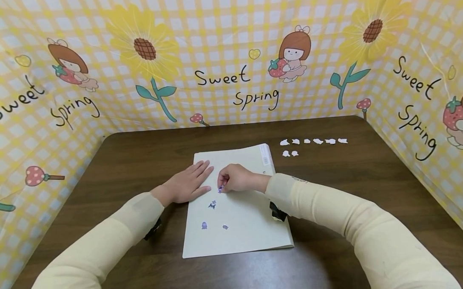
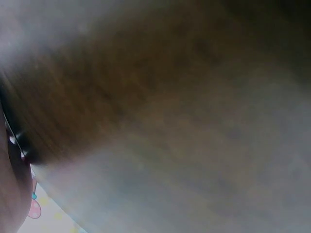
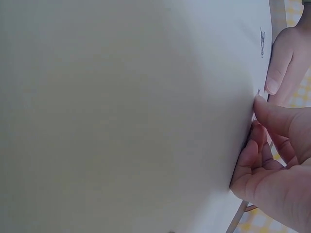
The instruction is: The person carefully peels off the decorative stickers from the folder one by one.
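Yellow-and-white checked cloth point(image 1: 228, 47), printed with sunflowers point(image 1: 144, 49), strawberry-holding girls point(image 1: 294, 53) and "Sweet Spring", walls the far, left and right edges of a dark wood-grain bench point(image 1: 140, 156). Soft light shines on the bench toward its near edge.

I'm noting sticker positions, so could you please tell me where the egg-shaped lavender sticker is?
In the head view, the egg-shaped lavender sticker lies toward the lower left corner of the white folder, just left of the small tilted sticker.
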### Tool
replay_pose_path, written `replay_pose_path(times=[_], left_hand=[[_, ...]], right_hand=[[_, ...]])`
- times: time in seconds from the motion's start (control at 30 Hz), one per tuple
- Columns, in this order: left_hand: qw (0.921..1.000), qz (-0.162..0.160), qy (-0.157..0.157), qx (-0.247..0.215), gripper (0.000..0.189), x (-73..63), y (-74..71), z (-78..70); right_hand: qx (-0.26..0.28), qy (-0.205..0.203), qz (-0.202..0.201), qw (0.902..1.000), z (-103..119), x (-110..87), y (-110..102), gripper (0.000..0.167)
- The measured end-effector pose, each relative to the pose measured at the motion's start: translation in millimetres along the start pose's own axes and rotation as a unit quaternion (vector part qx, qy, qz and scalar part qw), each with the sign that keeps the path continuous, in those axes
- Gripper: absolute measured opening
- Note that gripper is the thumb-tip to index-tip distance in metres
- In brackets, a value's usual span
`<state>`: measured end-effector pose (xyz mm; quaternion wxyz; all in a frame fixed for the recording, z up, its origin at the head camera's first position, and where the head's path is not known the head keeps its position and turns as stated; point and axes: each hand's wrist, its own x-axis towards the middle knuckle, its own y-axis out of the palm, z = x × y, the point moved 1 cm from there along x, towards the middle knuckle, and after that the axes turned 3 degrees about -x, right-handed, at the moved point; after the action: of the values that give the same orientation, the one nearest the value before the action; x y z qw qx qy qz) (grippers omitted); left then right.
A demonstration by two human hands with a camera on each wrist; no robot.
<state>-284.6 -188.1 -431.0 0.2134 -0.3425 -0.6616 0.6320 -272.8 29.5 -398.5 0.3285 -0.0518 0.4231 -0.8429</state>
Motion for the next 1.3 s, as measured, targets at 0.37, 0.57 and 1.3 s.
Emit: replay_pose_path(times=[0.37, 0.57, 1.3], left_hand=[[1.0, 0.004, -0.007, -0.004, 0.074, 1.1, 3.5, 3.0], [1.0, 0.002, -0.001, 0.002, 0.075, 0.6, 1.2, 1.3], [0.9999, 0.01, -0.011, 0.005, 0.078, 2.5, 4.0, 3.7]], right_hand=[[0.005, 0.002, 0.001, 1.0, 1, -0.7, -3, 0.004], [0.026, -0.003, 0.01, 0.9996, -2, -0.8, -7, 0.002], [0.087, 0.022, 0.02, 0.9958, -15, -9.8, -21, 0.004]])
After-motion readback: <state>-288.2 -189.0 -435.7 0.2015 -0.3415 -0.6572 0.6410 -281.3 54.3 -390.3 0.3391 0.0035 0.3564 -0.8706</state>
